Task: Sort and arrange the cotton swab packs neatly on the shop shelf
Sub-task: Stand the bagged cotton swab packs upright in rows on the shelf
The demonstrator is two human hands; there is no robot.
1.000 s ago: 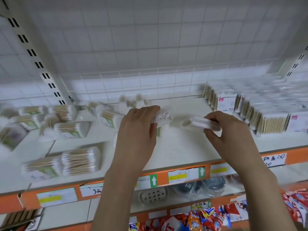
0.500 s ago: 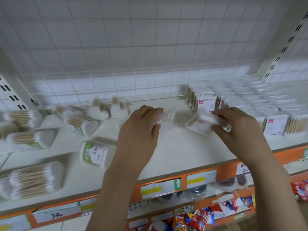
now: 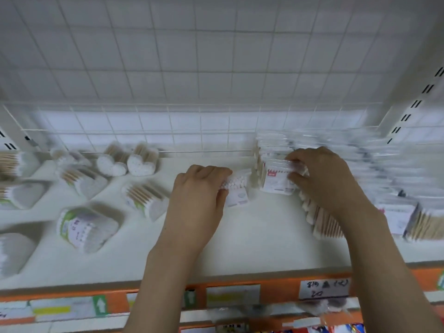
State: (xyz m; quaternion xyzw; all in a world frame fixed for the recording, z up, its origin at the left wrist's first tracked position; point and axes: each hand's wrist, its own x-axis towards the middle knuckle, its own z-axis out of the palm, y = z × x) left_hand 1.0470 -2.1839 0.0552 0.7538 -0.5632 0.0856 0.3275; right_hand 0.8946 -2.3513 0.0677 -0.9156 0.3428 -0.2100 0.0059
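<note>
white wire-grid backing rises behind a smooth white shelf (image 3: 252, 241). left hand (image 3: 199, 200) pinches a clear flat swab pack (image 3: 236, 189) mid-shelf; right hand (image 3: 322, 181) grips another (image 3: 276, 181) against the right-side row (image 3: 360, 169). two heart-shaped tubs (image 3: 127, 162) sit far left.

White shop shelf (image 3: 252, 239), orange front edge with paper price labels (image 3: 323, 288). Lying loose on the left part: round tubs of cotton swabs (image 3: 87, 228), most tipped on their sides and well apart from each other. Near the back grid, two heart-shaped tubs (image 3: 127, 162) side by side, just beside one another. On the right part: upright flat swab packs (image 3: 276, 182) pressed together in blurred rows (image 3: 394, 212) reaching to the back.
</note>
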